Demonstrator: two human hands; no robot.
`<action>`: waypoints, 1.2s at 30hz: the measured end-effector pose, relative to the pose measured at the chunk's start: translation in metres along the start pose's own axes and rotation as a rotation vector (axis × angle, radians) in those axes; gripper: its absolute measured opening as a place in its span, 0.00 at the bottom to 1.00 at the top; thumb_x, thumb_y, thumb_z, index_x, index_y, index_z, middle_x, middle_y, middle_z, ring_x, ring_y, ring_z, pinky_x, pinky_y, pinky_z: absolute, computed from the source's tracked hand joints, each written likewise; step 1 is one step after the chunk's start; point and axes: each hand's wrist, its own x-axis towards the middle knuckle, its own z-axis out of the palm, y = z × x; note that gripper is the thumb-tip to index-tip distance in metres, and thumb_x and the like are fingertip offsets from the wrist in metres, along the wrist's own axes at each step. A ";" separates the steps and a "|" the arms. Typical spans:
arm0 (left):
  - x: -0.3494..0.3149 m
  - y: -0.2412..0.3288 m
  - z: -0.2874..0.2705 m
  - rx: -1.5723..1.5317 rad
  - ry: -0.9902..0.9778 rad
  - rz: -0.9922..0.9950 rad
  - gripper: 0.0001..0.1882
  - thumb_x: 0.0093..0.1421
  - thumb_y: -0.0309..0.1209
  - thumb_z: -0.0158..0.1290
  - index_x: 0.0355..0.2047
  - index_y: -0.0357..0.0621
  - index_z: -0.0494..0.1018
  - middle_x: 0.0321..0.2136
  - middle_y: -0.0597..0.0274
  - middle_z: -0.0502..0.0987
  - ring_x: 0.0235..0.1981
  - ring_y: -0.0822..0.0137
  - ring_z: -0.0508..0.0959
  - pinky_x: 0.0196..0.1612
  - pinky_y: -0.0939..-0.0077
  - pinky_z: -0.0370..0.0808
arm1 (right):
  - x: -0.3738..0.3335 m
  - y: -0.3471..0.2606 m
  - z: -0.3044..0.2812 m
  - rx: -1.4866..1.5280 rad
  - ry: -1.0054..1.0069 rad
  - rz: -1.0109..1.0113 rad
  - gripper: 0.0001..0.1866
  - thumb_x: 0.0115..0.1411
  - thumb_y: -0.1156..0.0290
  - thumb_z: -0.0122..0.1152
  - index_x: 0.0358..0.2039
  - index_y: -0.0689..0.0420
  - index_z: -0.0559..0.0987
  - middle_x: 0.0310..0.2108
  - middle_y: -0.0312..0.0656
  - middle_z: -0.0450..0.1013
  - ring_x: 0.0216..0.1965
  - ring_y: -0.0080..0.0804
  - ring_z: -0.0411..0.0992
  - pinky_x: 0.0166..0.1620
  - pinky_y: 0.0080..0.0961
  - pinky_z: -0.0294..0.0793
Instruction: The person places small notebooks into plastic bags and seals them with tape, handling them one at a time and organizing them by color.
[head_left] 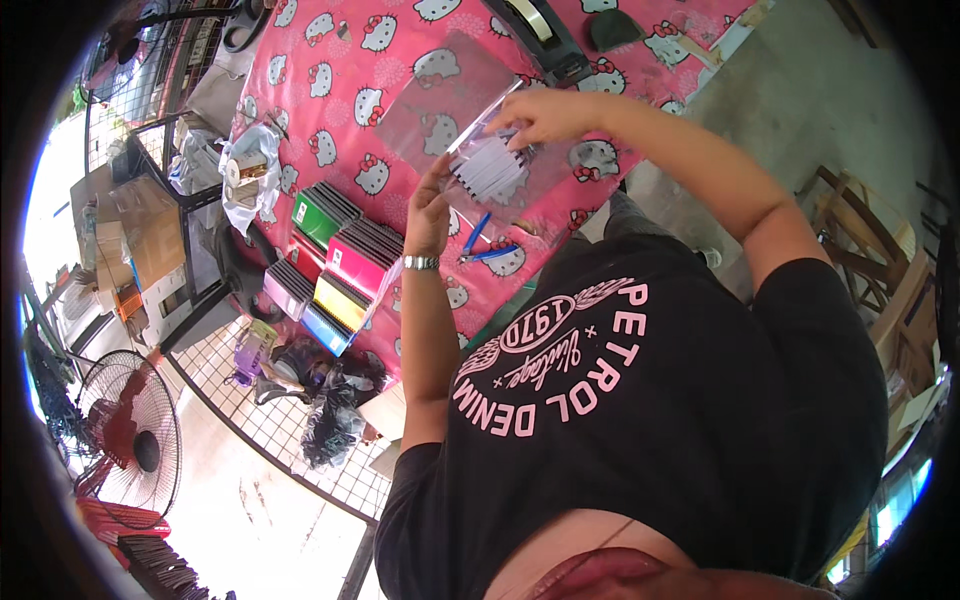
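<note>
My left hand (430, 208) grips the near-left side of a clear plastic bag (410, 110) above the pink tablecloth. Inside or under the film lies a white ribbed stack (488, 168) with dark toothed edges; the plastic's glare hides what exactly it is. From the right, my right hand (545, 115) reaches across with bent fingers closed at the bag's folded edge, over the stack. Blue-handled cutting pliers (488, 243) lie on the cloth just below the bag. Left of my left wrist stand stacks of small spiral notebooks (362, 258) with green, pink, red, lilac, yellow and blue covers.
A black tape dispenser (545, 42) stands beyond my right hand, beside a dark rounded object (614, 30). At the table's left edge sits a white plastic bag (250, 178). Further left are cardboard boxes (150, 225) and a standing fan (130, 440). A wooden chair (865, 225) is at right.
</note>
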 end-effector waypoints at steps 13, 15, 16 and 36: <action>0.022 -0.004 0.012 0.307 0.078 0.095 0.16 0.52 0.24 0.57 0.43 0.39 0.76 0.38 0.66 0.76 0.35 0.76 0.72 0.38 0.81 0.69 | 0.024 -0.003 0.012 0.127 0.110 -0.073 0.12 0.46 0.66 0.65 0.32 0.56 0.81 0.29 0.40 0.71 0.32 0.33 0.71 0.35 0.29 0.68; 0.024 -0.007 0.006 0.547 0.122 0.165 0.13 0.50 0.24 0.58 0.39 0.40 0.78 0.35 0.66 0.76 0.33 0.75 0.72 0.36 0.81 0.69 | 0.023 0.000 0.012 0.189 0.111 -0.047 0.11 0.46 0.68 0.65 0.31 0.57 0.80 0.28 0.40 0.71 0.31 0.32 0.71 0.35 0.29 0.69; 0.024 -0.005 0.008 0.664 0.142 0.193 0.12 0.50 0.24 0.59 0.37 0.41 0.78 0.33 0.67 0.76 0.31 0.75 0.72 0.35 0.81 0.68 | 0.024 -0.002 0.013 0.192 0.134 -0.072 0.10 0.46 0.69 0.64 0.30 0.57 0.80 0.27 0.40 0.71 0.30 0.32 0.71 0.34 0.29 0.69; -0.015 0.004 0.033 1.188 -0.087 0.537 0.21 0.43 0.19 0.59 0.40 0.43 0.77 0.42 0.57 0.72 0.46 0.60 0.73 0.45 0.70 0.72 | -0.021 -0.039 0.040 -0.468 0.294 -0.312 0.16 0.42 0.67 0.66 0.33 0.58 0.76 0.40 0.37 0.70 0.45 0.37 0.67 0.49 0.34 0.68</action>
